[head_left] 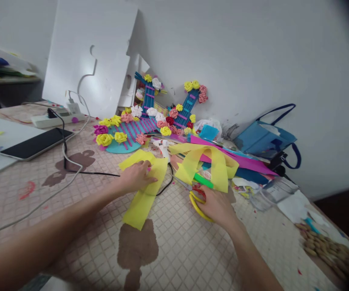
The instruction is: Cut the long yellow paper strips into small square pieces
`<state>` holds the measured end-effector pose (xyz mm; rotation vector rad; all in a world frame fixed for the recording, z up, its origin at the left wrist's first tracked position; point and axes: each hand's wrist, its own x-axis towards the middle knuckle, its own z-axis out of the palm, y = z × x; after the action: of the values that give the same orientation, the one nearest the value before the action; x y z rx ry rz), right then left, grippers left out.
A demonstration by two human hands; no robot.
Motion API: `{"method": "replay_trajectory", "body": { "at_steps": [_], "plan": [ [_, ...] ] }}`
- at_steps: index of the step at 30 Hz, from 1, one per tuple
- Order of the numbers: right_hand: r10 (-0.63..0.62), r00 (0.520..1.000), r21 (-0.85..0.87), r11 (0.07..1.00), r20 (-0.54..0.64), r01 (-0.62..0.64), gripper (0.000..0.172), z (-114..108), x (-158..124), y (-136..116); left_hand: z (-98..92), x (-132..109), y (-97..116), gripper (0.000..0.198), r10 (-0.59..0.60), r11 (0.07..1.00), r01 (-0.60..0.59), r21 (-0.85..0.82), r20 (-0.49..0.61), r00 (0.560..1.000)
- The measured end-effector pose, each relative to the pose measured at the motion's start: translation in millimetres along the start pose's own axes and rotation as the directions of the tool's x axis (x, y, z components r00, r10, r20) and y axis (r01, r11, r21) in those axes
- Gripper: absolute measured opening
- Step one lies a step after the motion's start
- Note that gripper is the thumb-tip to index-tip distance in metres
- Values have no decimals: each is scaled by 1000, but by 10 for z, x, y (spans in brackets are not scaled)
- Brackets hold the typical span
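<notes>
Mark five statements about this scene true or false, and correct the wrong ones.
1. The left hand touches a yellow strip. True.
2. The right hand is empty. False: it holds scissors.
3. The scissors have red and yellow handles. True.
4. The dark-screened device lies to the right of the scissors. False: it lies to their left.
5. The blue bag has dark blue handles. True.

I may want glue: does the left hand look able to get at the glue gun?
Probably yes: the glue gun is just beyond the left hand, with yellow paper between.
</notes>
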<state>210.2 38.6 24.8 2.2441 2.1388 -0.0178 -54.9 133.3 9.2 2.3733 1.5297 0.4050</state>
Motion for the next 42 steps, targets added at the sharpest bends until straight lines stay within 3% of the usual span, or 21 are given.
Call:
{"method": "replay_trajectory", "body": {
  "at_steps": [4, 9, 15, 17, 20, 22, 24, 27, 30, 34, 36, 38, 40, 42],
  "plan": [
    [-20, 1000, -8, 1000, 4, 20, 39, 54, 34, 98, 39, -20, 11, 44, -7, 998, 7, 59, 7, 1000],
    [-66, 998, 30, 997, -10, 66, 35, 114, 36, 144, 61, 9, -42, 29, 7, 1000, -7, 14, 8, 1000],
    [-94, 987, 238, 963, -132, 124, 29, 28, 12, 162, 82, 22, -50, 18, 28, 998, -28, -51, -2, 1000],
    [-73, 985, 420, 897, -157, 134, 24, -5, 21, 100, 80, 22, -48, 17, 28, 998, -28, -64, 0, 1000],
    [-138, 985, 709, 685, -105, 171, 20, 0, 61, -94, 67, 17, -47, 17, 22, 997, -21, -72, 3, 1000],
    [-232, 972, 814, 556, -43, 169, 23, 28, 101, -264, 59, 12, -48, 17, 30, 996, -30, -80, 0, 1000],
    [-294, 955, 849, 496, -32, 181, 28, 51, 155, -437, 58, 7, -51, 17, 43, 995, -44, -86, -6, 999],
    [-344, 937, 824, 513, -60, 241, 33, 55, 271, -658, 66, 2, -54, 17, 55, 995, -56, -80, -19, 998],
    [-323, 935, 715, 619, -147, 326, 35, 52, 428, -811, 67, -6, -54, 17, 71, 995, -72, -72, -21, 997],
    [-265, 951, 653, 694, -161, 304, 32, 98, 612, -919, 46, -20, -57, 16, 69, 995, -70, -74, -16, 997],
    [-243, 956, 715, 639, -164, 285, 28, 111, 639, -937, 37, -18, -67, 16, 60, 994, -62, -95, -27, 998],
    [-227, 960, 809, 525, -166, 264, 29, 83, 602, -931, 36, -5, -77, 21, 54, 982, -71, -178, -97, 994],
    [-212, 967, 895, 390, -142, 217, 33, 8, 514, -901, 40, 15, -76, 39, 31, 935, -91, -344, -177, 984],
    [-208, 972, 956, 244, -112, 162, 36, -91, 403, -853, 40, 31, -54, 54, 7, 834, -94, -544, -160, 987]
  ]
}}
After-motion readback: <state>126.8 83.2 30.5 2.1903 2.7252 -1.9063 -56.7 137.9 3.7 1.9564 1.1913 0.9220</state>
